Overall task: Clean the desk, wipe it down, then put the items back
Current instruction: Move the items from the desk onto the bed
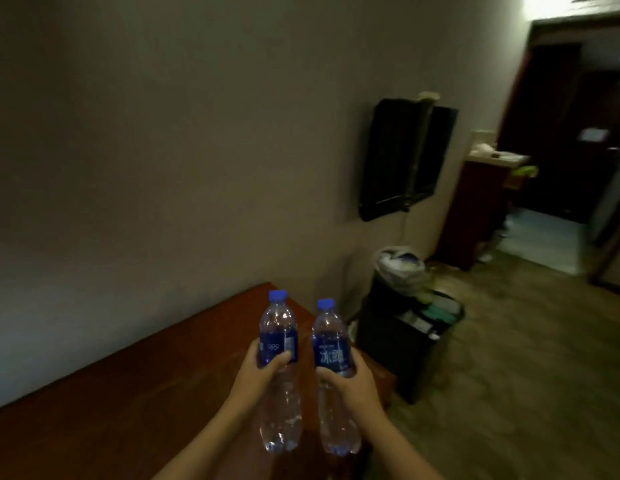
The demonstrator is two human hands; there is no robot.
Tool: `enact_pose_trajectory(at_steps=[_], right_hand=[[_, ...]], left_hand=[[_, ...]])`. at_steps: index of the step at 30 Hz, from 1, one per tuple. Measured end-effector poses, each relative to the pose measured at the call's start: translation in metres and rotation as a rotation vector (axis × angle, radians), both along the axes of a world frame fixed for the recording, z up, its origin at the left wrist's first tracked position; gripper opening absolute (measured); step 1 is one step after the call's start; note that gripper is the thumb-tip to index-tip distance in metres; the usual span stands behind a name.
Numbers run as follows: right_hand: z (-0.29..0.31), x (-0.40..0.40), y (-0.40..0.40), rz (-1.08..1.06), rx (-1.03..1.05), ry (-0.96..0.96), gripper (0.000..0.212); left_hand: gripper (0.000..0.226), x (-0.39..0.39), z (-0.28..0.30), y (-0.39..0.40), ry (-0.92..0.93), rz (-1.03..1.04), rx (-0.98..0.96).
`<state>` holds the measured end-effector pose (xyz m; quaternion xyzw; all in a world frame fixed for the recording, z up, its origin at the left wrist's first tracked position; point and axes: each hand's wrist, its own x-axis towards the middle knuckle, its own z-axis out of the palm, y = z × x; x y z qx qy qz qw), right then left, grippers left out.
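Two clear plastic water bottles with blue caps and blue labels are held upright over the right end of the brown wooden desk (pixel 111 410). My left hand (pixel 260 372) grips the left bottle (pixel 279 344) around its label. The right bottle (pixel 331 351) is gripped the same way by my right hand (pixel 350 382). Both bottles hang above the desk surface, their bases near the desk's front edge. The desk top runs along the pale wall.
A black bin (pixel 409 337) stuffed with bags and rubbish stands on the floor just right of the desk end. A black TV (pixel 405 157) hangs on the wall. Farther right are a dark wooden cabinet (pixel 474 209) and a doorway. Carpeted floor lies to the right.
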<state>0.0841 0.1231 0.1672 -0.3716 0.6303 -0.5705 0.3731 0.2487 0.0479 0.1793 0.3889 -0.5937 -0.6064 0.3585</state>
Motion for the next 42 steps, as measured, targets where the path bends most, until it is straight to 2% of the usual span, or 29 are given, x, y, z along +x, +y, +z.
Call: enact_pose_trajectory(at_steps=[2,3,6,9,13,15,18,23,27,31,36,39,40,42], right_hand=[[0.004,-0.045,0.040,-0.104,-0.014,0.004,0.046],[0.005,-0.067,0.059,-0.152,-0.022,0.004,0.044],[0.004,-0.127,0.116,-0.265,-0.015,0.006,0.040],[0.001,-0.184,0.172,-0.372,0.000,0.014,0.045],[0.005,-0.246,0.241,-0.542,0.025,-0.023,0.049],[0.010,-0.272,0.265,-0.626,0.003,-0.044,0.043],[0.010,-0.326,0.311,-0.793,-0.035,-0.071,0.035],[0.002,-0.422,0.386,-0.977,-0.058,-0.108,0.042],[0.000,-0.500,0.452,-1.126,-0.081,-0.110,0.039],[-0.004,-0.558,0.528,-1.324,-0.072,-0.141,0.033],[-0.029,-0.589,0.615,-1.621,-0.049,-0.263,0.049],[-0.057,-0.615,0.663,-1.746,-0.052,-0.361,0.081],[-0.063,-0.625,0.678,-1.782,-0.040,-0.384,0.082],[-0.071,-0.646,0.703,-1.840,-0.049,-0.441,0.051]], left_hand=[[0.080,-0.052,0.000,0.031,0.013,-0.090,0.033],[0.080,-0.078,-0.002,0.045,0.018,-0.141,0.048],[0.049,-0.155,-0.001,0.093,0.081,-0.236,0.115],[0.030,-0.224,0.003,0.138,0.100,-0.332,0.130],[0.040,-0.305,0.016,0.189,0.061,-0.488,0.088],[0.040,-0.340,0.020,0.206,0.052,-0.538,0.071],[0.035,-0.411,0.021,0.240,0.041,-0.646,0.088],[0.022,-0.544,0.008,0.297,0.042,-0.821,0.174],[0.042,-0.662,-0.005,0.353,0.025,-0.956,0.243],[0.044,-0.767,-0.013,0.423,-0.012,-1.114,0.315],[0.050,-0.844,-0.035,0.519,-0.131,-1.347,0.333],[0.046,-0.883,-0.051,0.578,-0.205,-1.442,0.333],[0.047,-0.893,-0.055,0.596,-0.232,-1.470,0.324],[0.047,-0.916,-0.067,0.629,-0.270,-1.530,0.294]])
